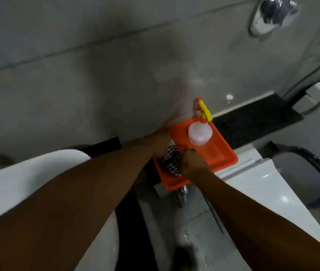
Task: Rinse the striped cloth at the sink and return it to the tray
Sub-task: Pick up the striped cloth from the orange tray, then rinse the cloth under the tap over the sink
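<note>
An orange tray [223, 153] rests on the ledge by the wall. The black-and-white striped cloth [171, 159] lies bunched in the tray's left half. My left hand [158, 143] is closed on the cloth's far end. My right hand [193, 163] grips its near right side, fingers curled. Both hands hide part of the cloth. A white basin [18, 184] sits at the lower left.
A clear spray bottle [200, 133] with a yellow-and-red trigger stands in the tray's right half. A chrome tap [180, 196] juts out below the tray. A white toilet tank and lid [268, 184] lie to the right, a chrome wall fitting [272, 14] at top right.
</note>
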A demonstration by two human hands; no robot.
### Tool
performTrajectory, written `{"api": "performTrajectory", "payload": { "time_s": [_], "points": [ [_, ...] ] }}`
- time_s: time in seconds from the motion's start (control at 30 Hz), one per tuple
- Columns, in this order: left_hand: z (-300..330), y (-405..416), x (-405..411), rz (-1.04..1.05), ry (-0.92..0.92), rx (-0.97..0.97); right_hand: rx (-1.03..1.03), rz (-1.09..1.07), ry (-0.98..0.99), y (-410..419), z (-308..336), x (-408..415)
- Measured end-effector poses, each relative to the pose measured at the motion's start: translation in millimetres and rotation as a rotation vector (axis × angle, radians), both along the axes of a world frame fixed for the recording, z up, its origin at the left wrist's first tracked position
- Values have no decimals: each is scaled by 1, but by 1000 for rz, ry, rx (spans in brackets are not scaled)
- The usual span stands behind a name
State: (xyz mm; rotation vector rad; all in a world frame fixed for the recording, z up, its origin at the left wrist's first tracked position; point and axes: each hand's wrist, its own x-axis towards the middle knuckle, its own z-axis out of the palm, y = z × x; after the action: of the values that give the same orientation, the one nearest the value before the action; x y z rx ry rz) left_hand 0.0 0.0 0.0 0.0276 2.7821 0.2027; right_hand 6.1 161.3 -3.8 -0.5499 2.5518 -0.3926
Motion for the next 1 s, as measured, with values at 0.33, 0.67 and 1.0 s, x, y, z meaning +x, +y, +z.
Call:
{"api": "performTrajectory", "payload": {
  "time_s": [0.33, 0.67, 1.0],
  "points": [
    [-60, -3, -39, 192, -267, 27, -69, -131, -152, -22, -63, -27],
    [34, -35, -17, 679, -121, 732, -375, -177, -444, -16, 29, -60],
    [270, -153, 148, 808, 185, 1090, -801, 125, -749, -113, 242, 16]
  ]
}}
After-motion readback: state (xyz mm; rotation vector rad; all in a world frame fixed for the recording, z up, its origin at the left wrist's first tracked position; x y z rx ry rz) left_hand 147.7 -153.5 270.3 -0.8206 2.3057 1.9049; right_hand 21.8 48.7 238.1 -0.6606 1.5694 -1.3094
